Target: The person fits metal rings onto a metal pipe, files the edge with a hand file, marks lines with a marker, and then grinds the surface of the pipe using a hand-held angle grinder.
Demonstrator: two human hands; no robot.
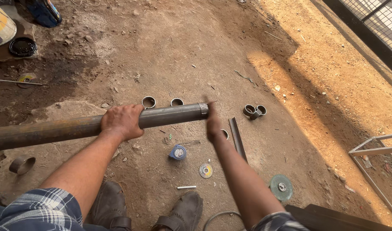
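Dull grey-brown pipe (76, 126) at nine o'clock. Blue-and-white tape measure (178, 152) at centre. Green disc (281, 187) at four o'clock. Blue-white plaid sleeve (37, 214) at seven o'clock. Reddish-brown dirt ground (196, 47).

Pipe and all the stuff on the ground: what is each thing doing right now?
Long pipe: held level off the ground.
Left hand: wrapped around the pipe.
Right hand: at the pipe's end, blurred, marking or touching it.
Cut rings: lying loose on the dirt.
Tape measure: on the ground, closed.
Green disc: lying flat.
Small disc: lying flat.
Chalk stick: lying on the dirt.
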